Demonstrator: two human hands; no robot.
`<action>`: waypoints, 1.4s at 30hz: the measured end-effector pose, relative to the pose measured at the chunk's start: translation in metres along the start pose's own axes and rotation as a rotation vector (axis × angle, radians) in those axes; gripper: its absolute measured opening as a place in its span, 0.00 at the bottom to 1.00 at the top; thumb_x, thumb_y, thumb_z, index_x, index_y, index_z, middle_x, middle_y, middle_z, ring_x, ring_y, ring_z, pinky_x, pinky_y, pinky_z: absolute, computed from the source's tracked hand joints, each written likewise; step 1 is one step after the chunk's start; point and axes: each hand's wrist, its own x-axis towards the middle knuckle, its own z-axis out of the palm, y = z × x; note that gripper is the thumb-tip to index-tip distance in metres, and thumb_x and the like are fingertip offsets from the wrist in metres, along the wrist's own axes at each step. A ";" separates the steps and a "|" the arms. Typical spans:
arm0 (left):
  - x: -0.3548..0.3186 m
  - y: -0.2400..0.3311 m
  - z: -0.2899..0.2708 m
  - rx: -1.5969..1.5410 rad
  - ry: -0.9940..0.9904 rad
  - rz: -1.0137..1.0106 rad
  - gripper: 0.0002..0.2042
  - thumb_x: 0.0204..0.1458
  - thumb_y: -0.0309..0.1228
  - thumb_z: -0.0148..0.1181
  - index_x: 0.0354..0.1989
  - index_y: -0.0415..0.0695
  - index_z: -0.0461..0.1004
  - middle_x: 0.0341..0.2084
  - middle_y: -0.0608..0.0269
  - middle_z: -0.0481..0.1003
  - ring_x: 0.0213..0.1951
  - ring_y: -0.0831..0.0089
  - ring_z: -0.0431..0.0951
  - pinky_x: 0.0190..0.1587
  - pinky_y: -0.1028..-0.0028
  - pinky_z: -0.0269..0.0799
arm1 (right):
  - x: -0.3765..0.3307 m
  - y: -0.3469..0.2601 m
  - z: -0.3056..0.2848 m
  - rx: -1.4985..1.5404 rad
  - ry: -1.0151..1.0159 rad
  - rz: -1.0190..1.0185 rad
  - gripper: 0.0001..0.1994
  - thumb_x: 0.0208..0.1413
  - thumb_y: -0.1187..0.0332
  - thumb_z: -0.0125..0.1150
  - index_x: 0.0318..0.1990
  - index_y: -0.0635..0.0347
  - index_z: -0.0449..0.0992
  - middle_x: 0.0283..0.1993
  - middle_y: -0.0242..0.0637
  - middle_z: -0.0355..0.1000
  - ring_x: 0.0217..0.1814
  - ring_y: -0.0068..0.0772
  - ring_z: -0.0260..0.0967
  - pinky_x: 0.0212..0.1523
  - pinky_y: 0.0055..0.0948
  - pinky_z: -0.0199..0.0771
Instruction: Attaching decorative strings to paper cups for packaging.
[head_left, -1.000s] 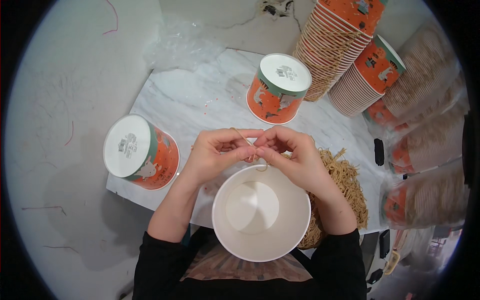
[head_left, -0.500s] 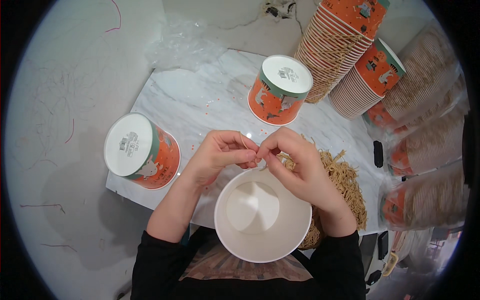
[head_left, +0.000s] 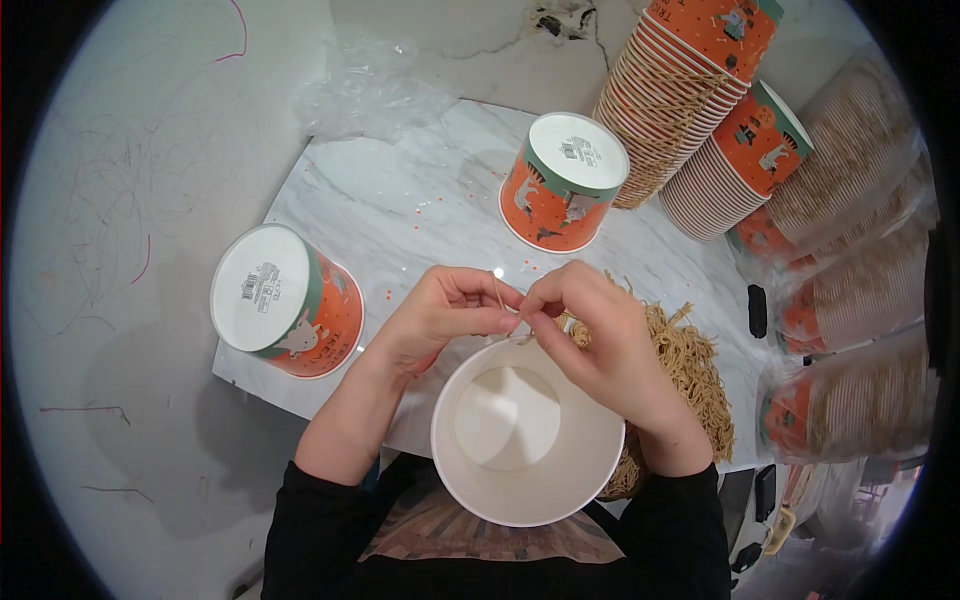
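Note:
A white-lined paper bucket [head_left: 588, 440] stands in front of me with its open mouth facing up. Just over its far rim my left hand [head_left: 436, 318] and my right hand [head_left: 600, 335] meet, thumbs and fingertips pinched together on a thin tan cord [head_left: 497, 286]. Part of the cord sticks up past the left fingers, while the rest is mostly hidden between the fingertips. Under and beside my right wrist lies a tangled heap of the same tan cords [head_left: 690, 370].
Upside-down orange-and-green buckets stand at left [head_left: 320, 335] and beyond my hands [head_left: 560, 195]. Nested bucket stacks [head_left: 665, 110] fill the far right, with plastic-wrapped stacks [head_left: 860, 400] along the right. Crumpled clear plastic [head_left: 375, 95] lies behind the marbled tabletop [head_left: 400, 190].
The fingertips of both hands have drawn slightly closer together on the cord, with the left fingers shifting a little. The bucket and the other things stay in place.

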 end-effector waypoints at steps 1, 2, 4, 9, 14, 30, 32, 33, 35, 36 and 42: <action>0.000 0.000 0.000 0.011 0.014 0.001 0.11 0.49 0.23 0.69 0.41 0.38 0.80 0.30 0.66 0.80 0.35 0.82 0.78 0.42 0.80 0.73 | 0.000 0.000 0.001 0.000 0.000 -0.001 0.07 0.53 0.80 0.62 0.39 0.63 0.74 0.36 0.40 0.72 0.36 0.40 0.75 0.35 0.32 0.75; 0.000 -0.001 0.001 0.011 0.015 0.002 0.11 0.49 0.23 0.69 0.41 0.38 0.80 0.30 0.66 0.80 0.35 0.82 0.78 0.42 0.80 0.73 | 0.000 0.001 0.002 -0.065 0.007 -0.044 0.07 0.52 0.79 0.64 0.39 0.62 0.74 0.36 0.39 0.72 0.35 0.40 0.74 0.34 0.33 0.74; 0.001 -0.003 0.002 0.007 0.054 0.015 0.07 0.49 0.23 0.67 0.37 0.40 0.80 0.29 0.68 0.79 0.34 0.84 0.76 0.38 0.82 0.70 | 0.000 0.003 0.002 -0.133 0.016 -0.087 0.07 0.52 0.78 0.65 0.38 0.61 0.75 0.35 0.39 0.72 0.34 0.41 0.74 0.33 0.34 0.74; 0.000 -0.002 0.003 0.000 0.091 -0.026 0.02 0.51 0.26 0.65 0.31 0.44 0.77 0.27 0.72 0.77 0.28 0.87 0.70 0.31 0.84 0.62 | 0.001 0.000 0.001 -0.250 -0.026 -0.118 0.11 0.47 0.68 0.72 0.36 0.57 0.76 0.32 0.34 0.71 0.31 0.37 0.72 0.30 0.35 0.72; -0.003 -0.003 0.007 -0.081 0.131 -0.084 0.02 0.52 0.27 0.62 0.30 0.46 0.75 0.27 0.73 0.77 0.27 0.87 0.68 0.31 0.84 0.61 | 0.002 -0.008 0.004 -0.308 -0.006 -0.117 0.13 0.42 0.65 0.77 0.34 0.56 0.79 0.28 0.33 0.70 0.30 0.35 0.72 0.29 0.33 0.70; -0.006 -0.005 0.018 -0.182 0.206 -0.082 0.05 0.56 0.24 0.61 0.30 0.40 0.72 0.31 0.57 0.80 0.30 0.78 0.79 0.34 0.78 0.75 | -0.005 -0.003 0.010 -0.379 0.048 -0.111 0.10 0.46 0.68 0.72 0.29 0.59 0.75 0.25 0.34 0.67 0.24 0.36 0.70 0.23 0.35 0.70; -0.007 -0.006 0.016 -0.171 0.202 -0.073 0.05 0.56 0.24 0.61 0.29 0.40 0.72 0.31 0.57 0.81 0.30 0.79 0.78 0.34 0.79 0.74 | -0.006 -0.002 0.012 -0.363 0.059 -0.094 0.09 0.46 0.69 0.71 0.29 0.59 0.75 0.25 0.34 0.67 0.24 0.36 0.70 0.23 0.35 0.71; -0.007 -0.007 0.016 -0.172 0.202 -0.074 0.05 0.56 0.24 0.61 0.29 0.40 0.72 0.31 0.57 0.81 0.30 0.79 0.78 0.34 0.79 0.74 | -0.006 -0.002 0.012 -0.347 0.071 -0.080 0.08 0.47 0.71 0.70 0.29 0.59 0.75 0.25 0.34 0.67 0.24 0.37 0.71 0.23 0.35 0.71; -0.007 -0.008 0.015 -0.151 0.183 -0.050 0.05 0.56 0.25 0.61 0.30 0.41 0.73 0.30 0.60 0.81 0.30 0.80 0.78 0.34 0.81 0.73 | -0.005 0.000 0.012 -0.347 0.070 -0.088 0.08 0.46 0.72 0.70 0.29 0.60 0.74 0.26 0.34 0.67 0.25 0.37 0.71 0.23 0.35 0.71; -0.006 -0.008 0.015 -0.151 0.182 -0.050 0.05 0.56 0.25 0.61 0.30 0.41 0.73 0.30 0.60 0.81 0.30 0.80 0.78 0.34 0.81 0.73 | -0.004 0.001 0.012 -0.348 0.068 -0.098 0.08 0.46 0.73 0.69 0.28 0.60 0.74 0.26 0.34 0.67 0.25 0.37 0.71 0.23 0.35 0.71; -0.007 -0.002 0.016 -0.112 0.155 -0.063 0.01 0.55 0.24 0.60 0.34 0.42 0.74 0.30 0.67 0.79 0.32 0.83 0.76 0.37 0.82 0.70 | -0.001 0.002 0.010 -0.349 0.040 -0.134 0.09 0.45 0.74 0.69 0.31 0.61 0.72 0.29 0.37 0.67 0.28 0.40 0.71 0.26 0.35 0.72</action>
